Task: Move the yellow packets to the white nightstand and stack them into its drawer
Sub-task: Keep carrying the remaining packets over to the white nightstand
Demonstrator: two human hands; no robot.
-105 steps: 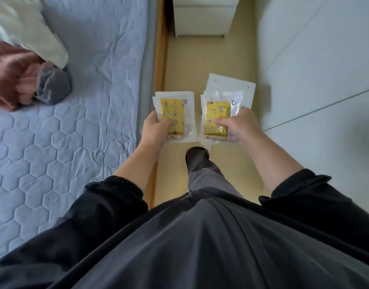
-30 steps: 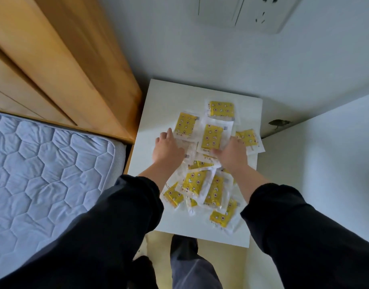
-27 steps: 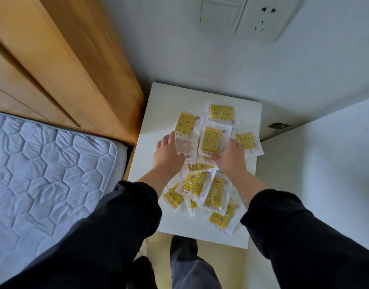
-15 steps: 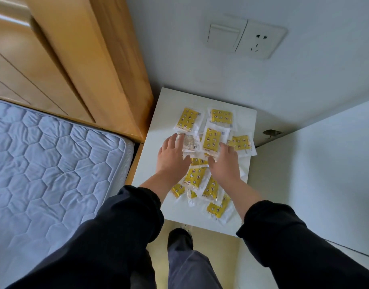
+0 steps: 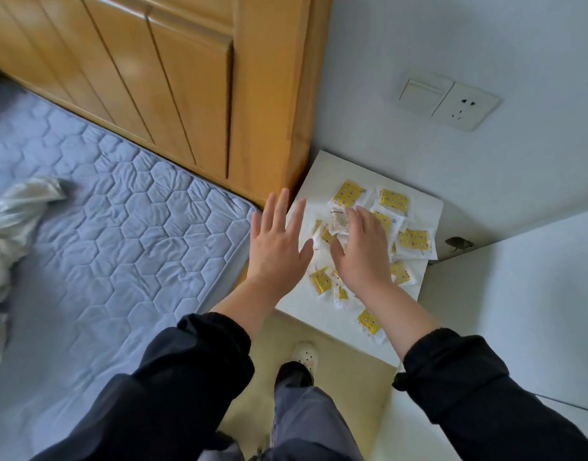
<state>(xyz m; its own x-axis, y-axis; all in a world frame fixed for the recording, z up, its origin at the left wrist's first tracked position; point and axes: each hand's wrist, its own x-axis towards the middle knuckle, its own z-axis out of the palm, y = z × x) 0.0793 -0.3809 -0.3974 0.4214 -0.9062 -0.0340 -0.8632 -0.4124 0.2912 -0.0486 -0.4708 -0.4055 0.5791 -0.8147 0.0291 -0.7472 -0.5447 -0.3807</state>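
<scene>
Left hand (image 5: 276, 251), right hand (image 5: 362, 254) spread above yellow packets (image 5: 415, 239) strewn on white nightstand (image 5: 326, 174), bed (image 5: 120, 227) beside

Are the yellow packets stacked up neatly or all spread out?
Spread out. The yellow packets lie scattered and overlapping on the white nightstand top, not in one stack.

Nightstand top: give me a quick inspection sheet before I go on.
Surface: white nightstand top, partly bare.
Job's things: yellow packets lie scattered on it, overlapping, not stacked.
Clutter: nothing seen.
Hands: left hand open at the nightstand's left edge; right hand open over the packets; neither holds anything.
Cables: nothing seen.
Surroundings: bed and wooden headboard to the left; switch and socket on the wall behind.
</scene>
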